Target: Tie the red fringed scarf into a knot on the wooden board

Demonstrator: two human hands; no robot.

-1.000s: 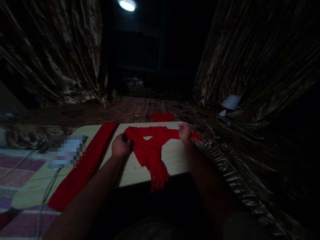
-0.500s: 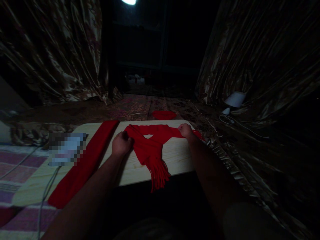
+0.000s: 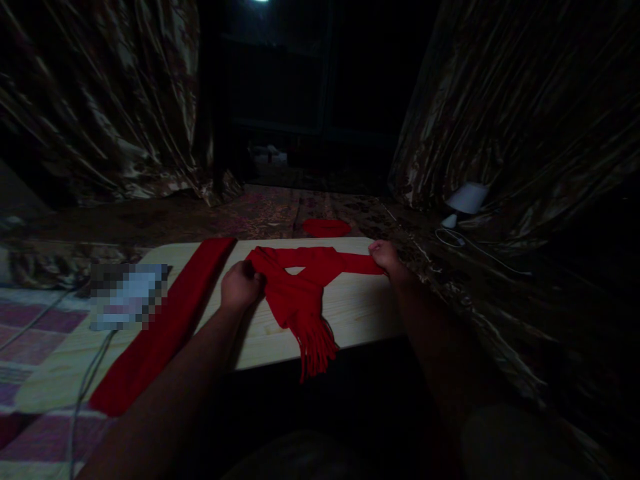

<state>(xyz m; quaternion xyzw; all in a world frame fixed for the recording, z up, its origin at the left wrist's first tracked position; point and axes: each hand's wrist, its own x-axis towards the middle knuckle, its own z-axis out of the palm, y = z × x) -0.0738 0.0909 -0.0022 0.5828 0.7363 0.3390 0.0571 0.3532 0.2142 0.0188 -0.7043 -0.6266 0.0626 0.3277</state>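
A red fringed scarf (image 3: 305, 293) lies looped on a pale wooden board (image 3: 360, 313), its fringe hanging over the near edge. My left hand (image 3: 241, 285) is closed on the scarf's left bend. Out at the right, my right hand (image 3: 384, 255) pinches the strip that runs to that side. A small gap in the loop shows the wood between the crossed parts. Left of my left hand, a long folded red cloth (image 3: 170, 327) lies slantwise across the board.
A blurred-out flat device (image 3: 130, 297) with a cable lies at the board's left. Beyond the far edge sits a red bundle (image 3: 327, 228). A small white lamp (image 3: 467, 199) with a cord stands at right. Patterned curtains (image 3: 150, 100) hang behind.
My right hand has slid a little to the right along the scarf strip, and the end beyond it no longer shows. My left hand keeps its place on the bend.
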